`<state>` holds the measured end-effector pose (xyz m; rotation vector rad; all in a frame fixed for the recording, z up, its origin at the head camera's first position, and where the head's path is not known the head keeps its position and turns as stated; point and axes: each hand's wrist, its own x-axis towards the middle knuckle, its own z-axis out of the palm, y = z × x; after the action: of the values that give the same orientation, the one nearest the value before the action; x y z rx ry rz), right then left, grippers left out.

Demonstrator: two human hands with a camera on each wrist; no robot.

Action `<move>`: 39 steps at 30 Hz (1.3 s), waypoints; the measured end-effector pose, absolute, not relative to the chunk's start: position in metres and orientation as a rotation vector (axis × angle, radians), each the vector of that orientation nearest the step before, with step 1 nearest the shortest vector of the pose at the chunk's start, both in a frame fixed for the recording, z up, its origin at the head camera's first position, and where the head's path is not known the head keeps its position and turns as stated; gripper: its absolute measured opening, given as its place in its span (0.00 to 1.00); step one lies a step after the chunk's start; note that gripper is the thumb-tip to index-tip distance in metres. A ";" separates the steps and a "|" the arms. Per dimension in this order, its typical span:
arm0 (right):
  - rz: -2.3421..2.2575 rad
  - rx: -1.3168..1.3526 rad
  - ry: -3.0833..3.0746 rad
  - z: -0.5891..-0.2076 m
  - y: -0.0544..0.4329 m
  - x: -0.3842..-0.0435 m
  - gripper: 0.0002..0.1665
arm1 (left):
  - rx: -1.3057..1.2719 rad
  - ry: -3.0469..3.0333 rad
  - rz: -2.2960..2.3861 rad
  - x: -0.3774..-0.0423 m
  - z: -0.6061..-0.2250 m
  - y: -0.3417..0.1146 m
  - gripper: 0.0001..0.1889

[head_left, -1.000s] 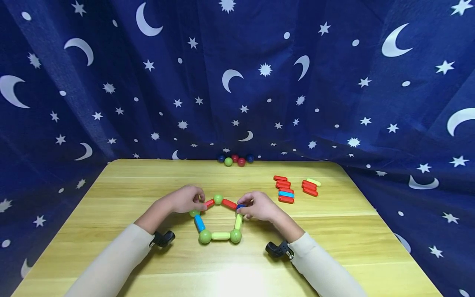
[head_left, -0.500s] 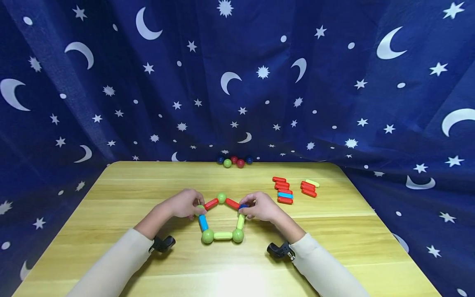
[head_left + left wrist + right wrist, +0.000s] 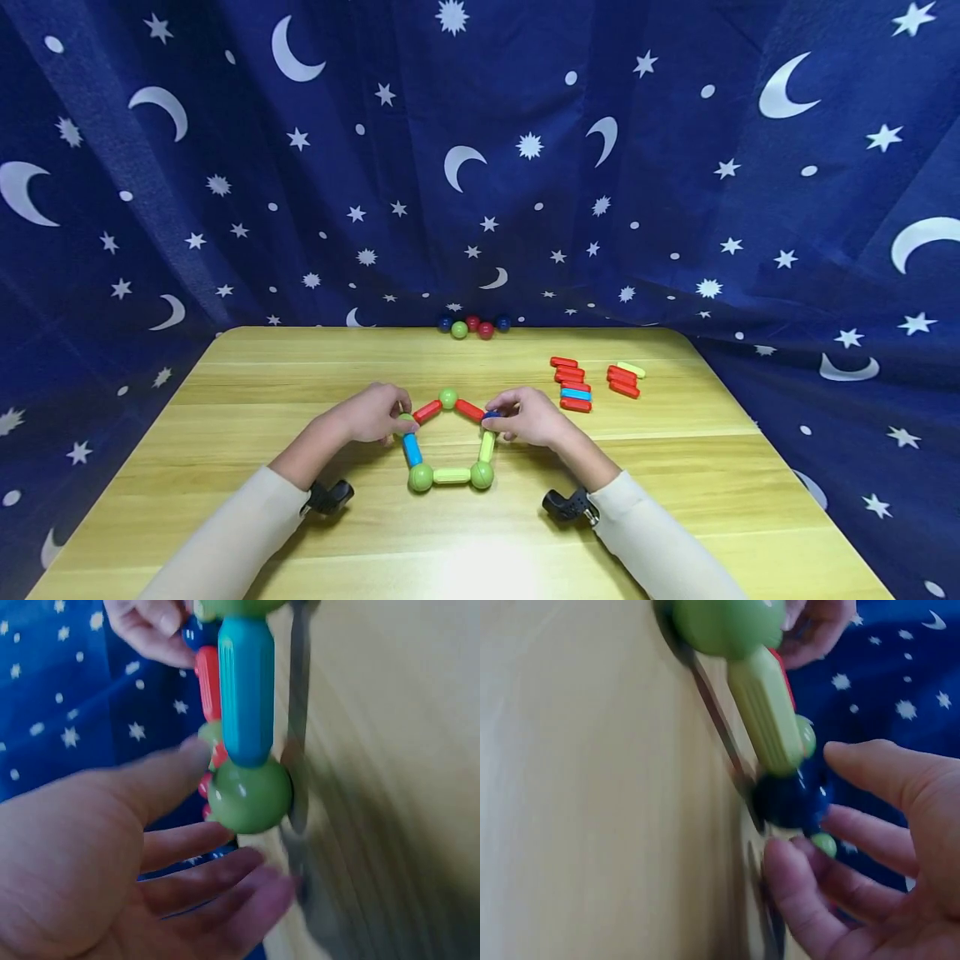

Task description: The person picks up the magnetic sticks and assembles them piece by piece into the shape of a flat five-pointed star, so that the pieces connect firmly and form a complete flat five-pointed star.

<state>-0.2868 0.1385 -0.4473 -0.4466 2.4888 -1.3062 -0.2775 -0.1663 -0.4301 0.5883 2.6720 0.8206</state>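
Pentagon of toy rods and balls point(image 3: 452, 476) on a desk point(image 3: 300, 367).
Left hand point(image 3: 372, 412) pinches its left green ball point(image 3: 251, 799), right hand point(image 3: 528, 417) its blue ball point(image 3: 790, 799), thumbs pointing inward.

Pale-sleeved arms point(image 3: 228, 525) angling inward over the table point(image 3: 300, 358), wrists point(image 3: 300, 454) bare, left hand point(image 3: 375, 412) nearer the left edge, right hand point(image 3: 527, 416) nearer the right edge, both apart from the far edge, fingers point(image 3: 187, 844) curved, thumbs point(image 3: 881, 765) opposed, each hand pinching.
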 end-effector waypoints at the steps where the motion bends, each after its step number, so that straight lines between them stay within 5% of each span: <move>1: -1.310 -0.452 2.496 -0.447 0.142 -0.287 0.19 | 0.629 2.721 0.784 -0.276 -0.430 -0.166 0.18; 11: -1.447 -0.534 2.561 -0.436 0.190 -0.287 0.21 | 1.242 2.590 0.695 -0.245 -0.428 -0.163 0.15; 25: -1.518 -0.414 2.746 -0.434 0.248 -0.297 0.18 | 1.244 2.635 0.600 -0.236 -0.439 -0.146 0.17; 39: -1.078 -0.434 3.015 -0.447 0.271 -0.311 0.09 | 1.141 2.763 0.669 -0.231 -0.446 -0.124 0.16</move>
<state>-0.3109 0.2710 -0.4474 -0.4341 3.0148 -1.0780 -0.2314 -0.1241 -0.4461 1.1414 2.7631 0.6691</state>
